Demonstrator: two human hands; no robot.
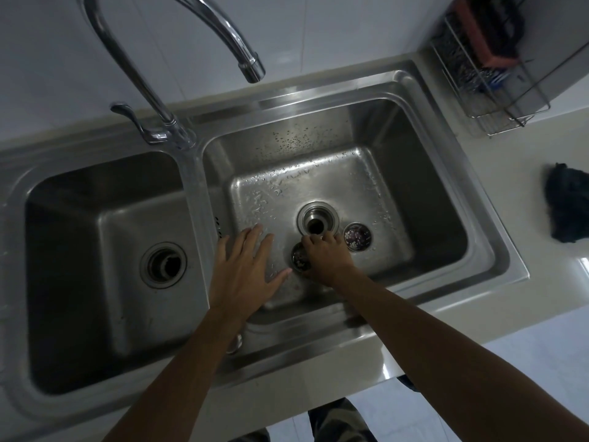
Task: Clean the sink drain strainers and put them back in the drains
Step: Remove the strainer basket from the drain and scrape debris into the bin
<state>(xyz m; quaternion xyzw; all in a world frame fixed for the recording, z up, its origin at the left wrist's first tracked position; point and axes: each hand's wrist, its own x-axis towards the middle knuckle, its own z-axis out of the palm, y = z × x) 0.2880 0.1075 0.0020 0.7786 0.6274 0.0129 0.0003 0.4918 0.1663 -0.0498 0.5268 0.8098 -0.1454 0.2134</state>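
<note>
Two round metal drain strainers lie on the wet floor of the right basin (318,173). One strainer (357,236), holding pinkish debris, rests just right of the open right drain (316,222). My right hand (326,258) grips the other strainer (299,258), which sits below that drain and is half hidden by my fingers. My left hand (245,266) is spread flat with fingers apart, beside it to the left, holding nothing. The left drain (164,264) in the left basin (79,218) is open, without a strainer.
A chrome faucet (251,67) arcs over the right basin, its lever (134,121) behind the divider. A wire rack (490,74) with sponges stands at the back right. A dark cloth (567,207) lies on the counter to the right.
</note>
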